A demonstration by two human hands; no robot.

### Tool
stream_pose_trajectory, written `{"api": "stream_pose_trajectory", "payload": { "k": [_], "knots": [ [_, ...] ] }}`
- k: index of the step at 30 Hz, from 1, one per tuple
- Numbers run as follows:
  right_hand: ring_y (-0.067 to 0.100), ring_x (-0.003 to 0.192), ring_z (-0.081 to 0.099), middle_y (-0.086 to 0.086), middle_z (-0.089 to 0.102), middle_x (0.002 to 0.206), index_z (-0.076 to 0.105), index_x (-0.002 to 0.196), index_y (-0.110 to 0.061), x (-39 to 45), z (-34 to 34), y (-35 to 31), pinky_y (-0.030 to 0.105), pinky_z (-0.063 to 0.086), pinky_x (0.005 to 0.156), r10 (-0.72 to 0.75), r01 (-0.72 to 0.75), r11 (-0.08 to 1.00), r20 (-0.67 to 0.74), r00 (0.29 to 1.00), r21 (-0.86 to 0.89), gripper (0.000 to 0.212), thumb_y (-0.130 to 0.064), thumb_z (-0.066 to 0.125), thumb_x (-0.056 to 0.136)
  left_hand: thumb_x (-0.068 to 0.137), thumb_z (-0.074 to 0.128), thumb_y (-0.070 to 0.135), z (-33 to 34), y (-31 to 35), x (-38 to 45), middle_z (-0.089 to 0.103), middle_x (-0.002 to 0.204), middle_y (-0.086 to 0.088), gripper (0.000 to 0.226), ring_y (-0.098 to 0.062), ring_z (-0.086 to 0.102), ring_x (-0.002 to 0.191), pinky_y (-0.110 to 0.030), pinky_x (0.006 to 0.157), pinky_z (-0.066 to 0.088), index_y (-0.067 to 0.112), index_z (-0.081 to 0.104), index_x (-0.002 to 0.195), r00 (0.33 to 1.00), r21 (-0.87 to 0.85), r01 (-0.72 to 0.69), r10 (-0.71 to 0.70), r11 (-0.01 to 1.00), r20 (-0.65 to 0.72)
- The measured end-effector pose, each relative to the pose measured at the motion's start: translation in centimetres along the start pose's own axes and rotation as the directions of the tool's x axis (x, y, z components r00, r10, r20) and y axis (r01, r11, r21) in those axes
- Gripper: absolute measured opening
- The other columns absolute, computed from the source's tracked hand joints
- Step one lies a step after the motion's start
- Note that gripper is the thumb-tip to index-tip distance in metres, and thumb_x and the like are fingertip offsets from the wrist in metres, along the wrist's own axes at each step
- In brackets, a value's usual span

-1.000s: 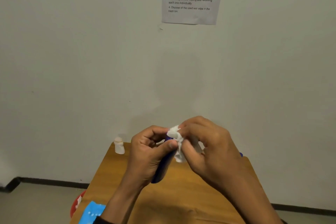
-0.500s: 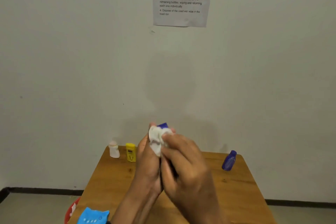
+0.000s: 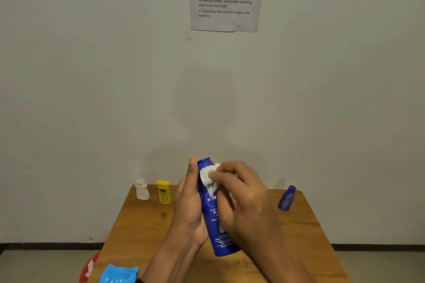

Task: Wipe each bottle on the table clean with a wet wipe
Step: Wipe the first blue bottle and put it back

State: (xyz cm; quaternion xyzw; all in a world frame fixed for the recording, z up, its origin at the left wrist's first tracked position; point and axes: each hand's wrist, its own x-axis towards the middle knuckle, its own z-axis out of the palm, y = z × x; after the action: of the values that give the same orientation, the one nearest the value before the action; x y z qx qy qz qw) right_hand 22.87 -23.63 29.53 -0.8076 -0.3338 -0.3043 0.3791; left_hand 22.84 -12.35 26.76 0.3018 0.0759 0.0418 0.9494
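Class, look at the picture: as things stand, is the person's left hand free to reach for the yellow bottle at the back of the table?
Probably not yet. The left hand grips the tall blue bottle while the right hand rubs the wet wipe on it. The yellow bottle stands unobstructed on that side.

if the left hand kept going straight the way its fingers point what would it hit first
The left hand holds the big blue bottle, fingers pointing up and away toward the wall. Nothing shows in that line before the wall; the yellow bottle stands off to its left. Depth is unclear.
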Motion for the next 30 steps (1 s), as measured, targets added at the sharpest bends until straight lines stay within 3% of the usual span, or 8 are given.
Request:
{"api": "stream_pose_trajectory", "payload": {
  "k": [2,8,13,16,19,22,27,30],
  "knots": [
    [0.009,0.089,0.062,-0.003,0.062,0.103,0.069,0.095,-0.013,-2.2,0.6,0.1,0.023,0.054,0.07,0.03,-0.03,0.999,0.004,1.0,0.027,0.015,-0.005,0.063,0.084,0.09,0.059,0.052,-0.5,0.4,0.5,0.067,0.083,-0.008,0.045,-0.022,0.068,0.074,-0.035,0.07,0.059,0.009,0.069,0.095,1.0,-0.044,0.01,-0.012,0.999,-0.029],
    [0.006,0.082,0.066,-0.009,0.066,0.093,0.072,0.085,-0.014,-4.2,-0.7,1.9,0.015,0.051,0.063,0.154,-0.168,0.965,0.081,0.985,0.201,0.006,-0.011,0.069,0.081,0.091,0.057,0.049,-2.2,1.2,1.7,0.069,0.075,-0.005,0.041,-0.018,0.071,0.065,-0.043,0.091,0.051,0.009,0.066,0.091,0.988,0.008,-0.059,0.059,0.998,-0.145],
    [0.008,0.089,0.061,-0.002,0.063,0.1,0.071,0.087,-0.011,-1.8,1.0,1.1,0.017,0.051,0.074,0.085,-0.083,0.996,0.1,0.991,-0.02,0.011,-0.004,0.068,0.079,0.087,0.062,0.048,-3.2,-2.2,1.9,0.061,0.07,-0.011,0.043,-0.022,0.062,0.063,-0.034,0.061,0.054,0.006,0.064,0.085,0.989,0.11,0.077,-0.063,0.991,-0.131],
    [0.019,0.084,0.06,0.004,0.064,0.095,0.068,0.08,-0.008,-4.5,4.0,1.7,0.024,0.051,0.075,0.034,-0.024,0.997,0.128,0.991,-0.08,0.006,-0.002,0.065,0.08,0.088,0.062,0.05,-4.1,-3.1,2.8,0.065,0.074,-0.011,0.045,-0.021,0.066,0.065,-0.031,0.061,0.056,0.005,0.066,0.091,0.965,0.077,0.106,-0.084,0.991,-0.247],
    [0.015,0.082,0.064,-0.002,0.065,0.094,0.068,0.082,-0.016,-8.6,4.8,2.2,0.023,0.053,0.063,0.06,-0.037,0.994,0.23,0.971,-0.105,0.016,-0.026,0.06,0.091,0.086,0.063,0.052,-6.1,-2.7,4.2,0.07,0.077,-0.009,0.048,-0.02,0.071,0.066,-0.03,0.057,0.057,0.006,0.067,0.097,0.939,0.106,0.068,-0.028,0.992,-0.343],
    [0.008,0.09,0.065,-0.013,0.063,0.095,0.067,0.089,-0.027,-10.7,3.9,3.1,0.023,0.057,0.065,0.178,-0.176,0.984,0.309,0.934,-0.033,0.011,-0.033,0.068,0.08,0.08,0.065,0.056,-7.5,-1.7,4.5,0.07,0.078,-0.008,0.053,-0.019,0.071,0.065,-0.029,0.056,0.057,0.007,0.066,0.101,0.943,0.184,0.025,0.038,0.983,-0.331],
    [0.002,0.094,0.066,-0.014,0.068,0.098,0.072,0.089,-0.019,-6.9,2.9,4.4,0.013,0.053,0.07,0.401,-0.407,0.903,0.068,0.914,0.137,0.008,-0.024,0.071,0.083,0.083,0.062,0.054,-6.2,-2.5,4.0,0.069,0.075,-0.01,0.051,-0.019,0.065,0.059,-0.032,0.058,0.055,0.005,0.067,0.095,0.962,0.26,0.017,0.055,0.966,-0.266],
    [0.008,0.095,0.07,-0.012,0.072,0.095,0.075,0.088,-0.018,-6.9,4.1,4.2,0.016,0.055,0.069,0.596,-0.597,0.714,0.131,0.792,0.366,0.01,-0.014,0.08,0.081,0.089,0.059,0.053,-5.3,-3.0,3.9,0.069,0.076,-0.01,0.049,-0.019,0.065,0.061,-0.032,0.057,0.055,0.005,0.066,0.097,0.965,0.25,0.003,0.063,0.968,-0.256]
  ]
}}
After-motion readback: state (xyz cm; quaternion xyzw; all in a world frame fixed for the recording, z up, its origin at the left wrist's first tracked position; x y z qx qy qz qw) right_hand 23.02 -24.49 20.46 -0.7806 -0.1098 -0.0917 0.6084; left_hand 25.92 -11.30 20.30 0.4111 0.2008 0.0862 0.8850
